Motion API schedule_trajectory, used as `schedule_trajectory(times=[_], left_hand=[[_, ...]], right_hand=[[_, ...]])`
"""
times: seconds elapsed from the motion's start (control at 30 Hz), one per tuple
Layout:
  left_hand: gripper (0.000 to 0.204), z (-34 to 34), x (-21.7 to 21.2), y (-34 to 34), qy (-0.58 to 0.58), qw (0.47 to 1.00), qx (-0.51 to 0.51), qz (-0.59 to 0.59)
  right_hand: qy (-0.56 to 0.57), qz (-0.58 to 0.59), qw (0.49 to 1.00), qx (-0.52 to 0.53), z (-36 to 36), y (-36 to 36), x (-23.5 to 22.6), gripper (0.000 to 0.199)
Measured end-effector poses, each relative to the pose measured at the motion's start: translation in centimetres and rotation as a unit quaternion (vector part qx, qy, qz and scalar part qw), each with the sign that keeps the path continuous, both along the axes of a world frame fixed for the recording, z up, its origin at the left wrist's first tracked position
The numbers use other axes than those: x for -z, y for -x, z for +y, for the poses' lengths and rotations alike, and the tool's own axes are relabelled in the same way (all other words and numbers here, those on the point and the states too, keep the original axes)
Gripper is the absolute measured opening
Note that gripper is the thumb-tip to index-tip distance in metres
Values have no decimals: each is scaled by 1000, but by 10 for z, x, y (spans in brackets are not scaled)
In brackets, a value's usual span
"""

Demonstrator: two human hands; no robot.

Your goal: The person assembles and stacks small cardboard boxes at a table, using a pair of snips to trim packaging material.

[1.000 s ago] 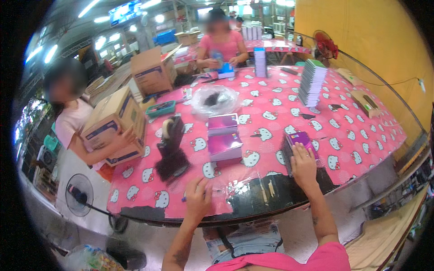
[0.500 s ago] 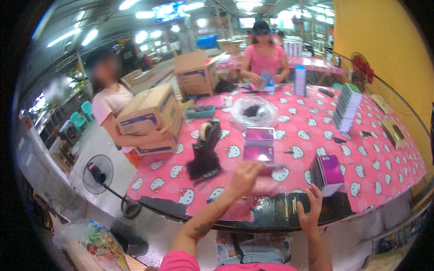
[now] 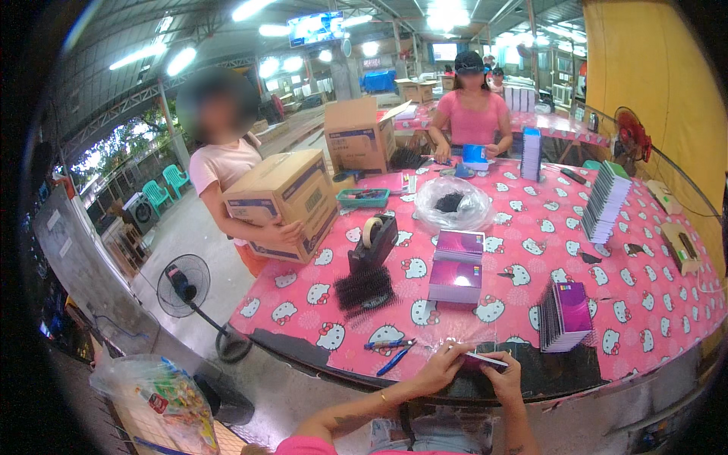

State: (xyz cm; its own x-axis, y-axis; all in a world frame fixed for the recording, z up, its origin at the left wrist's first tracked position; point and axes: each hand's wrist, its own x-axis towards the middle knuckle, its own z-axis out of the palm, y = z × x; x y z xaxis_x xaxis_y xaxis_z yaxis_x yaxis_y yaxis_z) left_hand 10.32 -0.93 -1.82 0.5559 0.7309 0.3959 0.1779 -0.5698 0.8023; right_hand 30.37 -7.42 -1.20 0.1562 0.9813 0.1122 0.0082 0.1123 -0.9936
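At the table's near edge, my left hand (image 3: 446, 364) and my right hand (image 3: 506, 377) are both closed on a thin notebook (image 3: 485, 359). It is seen nearly edge-on between them, and its cover is mostly hidden. Just beyond lies a stack of purple notebooks (image 3: 455, 282) in two piles. More purple spiral notebooks (image 3: 572, 311) stand in a stack to the right of my hands. Left of my hands rest a blue-handled tool (image 3: 396, 359) and a pen (image 3: 385, 343). Behind these sits a bunch of black binding coils (image 3: 365, 292).
A tape dispenser (image 3: 374, 246), a plastic bag with black coils (image 3: 453, 212) and a green tray (image 3: 362, 199) occupy the table. Tall notebook stacks (image 3: 605, 203) stand at right. One person holds a carton (image 3: 280, 201) at left; another person (image 3: 472, 114) works across. A fan (image 3: 182, 284) stands on the floor.
My left hand has drawn back from the notebook piles toward the near edge. My right hand, open before, has closed on the notebook beside the left. The view has tilted up.
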Motion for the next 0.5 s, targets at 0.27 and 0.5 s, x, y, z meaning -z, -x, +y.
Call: schedule_trajectory(times=[0.27, 0.5], left_hand=[[28, 121, -14, 142, -205, 868, -363, 269], [22, 129, -10, 129, -308, 863, -332, 222]], right_hand=[[0, 33, 999, -15, -2, 6, -2, 24], [-2, 15, 1000, -6, -3, -3, 1, 23]])
